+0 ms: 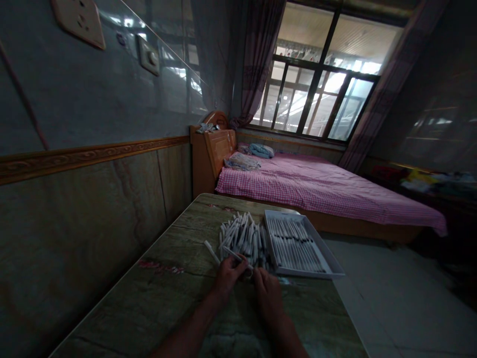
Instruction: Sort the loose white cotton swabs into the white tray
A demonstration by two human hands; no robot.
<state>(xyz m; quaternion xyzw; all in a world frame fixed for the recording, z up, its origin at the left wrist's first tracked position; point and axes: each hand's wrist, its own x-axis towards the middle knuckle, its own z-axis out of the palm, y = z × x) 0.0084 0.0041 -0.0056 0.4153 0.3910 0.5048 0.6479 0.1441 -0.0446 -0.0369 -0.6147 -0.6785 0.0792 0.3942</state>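
A slim white pen slants across between my two hands over the table. My left hand is closed on it, thumb and fingers pinching its middle. At the pen's lower end, my right hand is closed with its fingertips on it; what else they may hold is hidden. Just beyond my hands lies a loose pile of white pens, some with dark ends. One single pen lies apart, left of the pile. To the right, a white tray holds similar pens in two rows.
The table has a marbled top and stands along a tiled wall. Behind it is a bed with a pink checked sheet and a wooden headboard. Pale floor shows on the right.
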